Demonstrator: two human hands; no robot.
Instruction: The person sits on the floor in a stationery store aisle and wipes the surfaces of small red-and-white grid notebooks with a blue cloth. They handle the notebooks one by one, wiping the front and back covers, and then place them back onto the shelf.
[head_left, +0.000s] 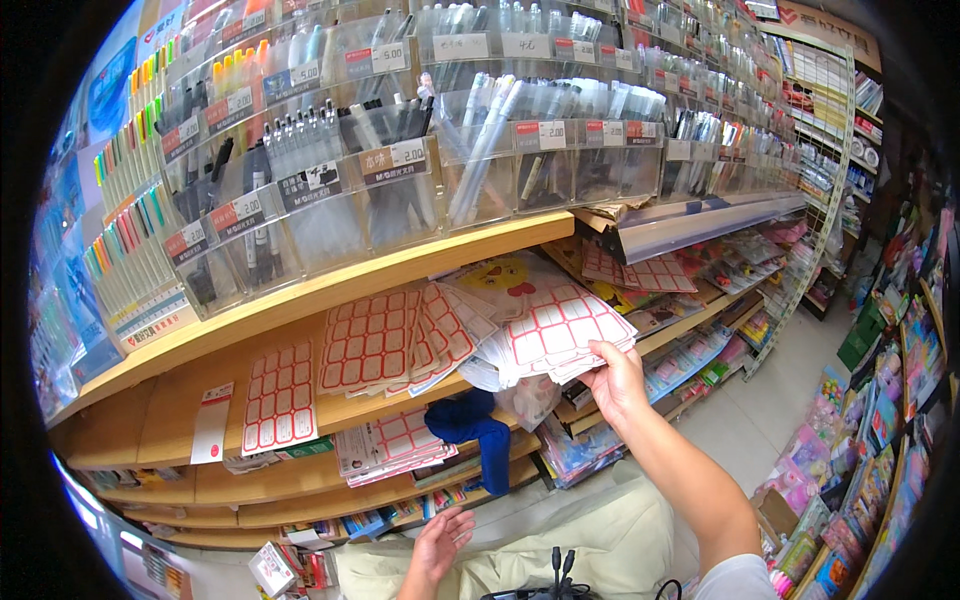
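Observation:
My right hand (619, 379) grips the near right corner of a stack of white label sheets with red-outlined boxes (566, 326), thumb on top. The sheets are slightly fanned over the wooden shelf's edge, beside a plastic bag (529, 401). My left hand (442, 536) hangs palm up above my lap, fingers apart, holding nothing. On the shelf to the left lie more red-grid label sheets (367, 341), one separate sheet (279, 397) and a narrow white card (213, 424).
Clear pen bins (397, 195) with price tags stand above the wooden ledge (330, 289). Dark blue cloth (491, 442) hangs over lower shelves. More label sheets (390, 442) lie below. Packaged goods (810, 480) crowd the right side; a white box (272, 570) sits low at left.

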